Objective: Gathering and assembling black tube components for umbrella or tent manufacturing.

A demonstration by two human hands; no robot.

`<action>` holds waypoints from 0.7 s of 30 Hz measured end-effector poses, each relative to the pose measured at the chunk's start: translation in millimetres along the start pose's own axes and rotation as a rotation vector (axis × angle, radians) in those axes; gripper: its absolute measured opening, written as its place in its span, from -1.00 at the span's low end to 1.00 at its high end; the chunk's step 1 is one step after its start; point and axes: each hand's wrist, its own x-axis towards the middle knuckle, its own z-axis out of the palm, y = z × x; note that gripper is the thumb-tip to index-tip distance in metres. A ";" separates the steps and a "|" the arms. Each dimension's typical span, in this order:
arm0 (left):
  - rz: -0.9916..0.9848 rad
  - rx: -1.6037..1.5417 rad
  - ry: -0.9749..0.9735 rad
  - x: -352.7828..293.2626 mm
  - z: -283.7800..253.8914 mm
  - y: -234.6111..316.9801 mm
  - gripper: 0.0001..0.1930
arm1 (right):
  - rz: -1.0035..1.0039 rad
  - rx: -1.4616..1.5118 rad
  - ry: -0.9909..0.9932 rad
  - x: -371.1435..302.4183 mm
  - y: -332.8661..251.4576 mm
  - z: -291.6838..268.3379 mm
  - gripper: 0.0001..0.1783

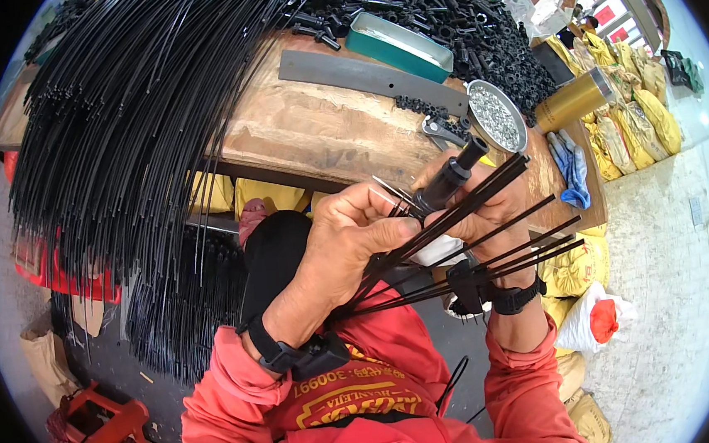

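Observation:
My left hand [345, 232] is closed, thumb and fingers pinching thin rods beside a black stepped plastic tube [443, 184]. A few thin light tips poke out above those fingers. My right hand [499, 203] is closed around the tube from its far side, and the tube tilts up to the right. Long thin black rods [474, 202] slant across in front of both hands, some bunched and others fanned apart toward my right wrist. Where the rods meet the tube is partly hidden by my fingers. Each wrist wears a black strap.
A thick sheaf of black rods [137, 105] overhangs the wooden table [297, 126] at left. Behind lie a grey metal bar [343, 74], a green tray [445, 71] and heaped black plastic parts [429, 3]. A dish of silver bits [496, 119], gold flask [574, 101] and blue gloves [570, 173] sit right.

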 end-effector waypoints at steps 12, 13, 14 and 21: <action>0.212 0.355 0.192 -15.0 33.6 -1.8 -0.80 | 0.051 -0.026 0.142 -13.0 8.4 6.2 -0.60; 0.220 0.354 0.189 -16.5 33.4 -4.1 -0.80 | 0.149 0.148 0.222 -17.0 6.8 12.3 -0.57; 0.215 0.393 0.201 -17.5 32.2 -7.7 -0.81 | 0.127 0.089 0.194 -22.0 13.5 6.6 -0.57; 0.195 0.099 0.125 -15.1 25.7 -5.9 -0.85 | 0.180 -0.032 0.251 -19.5 -9.8 11.3 -0.60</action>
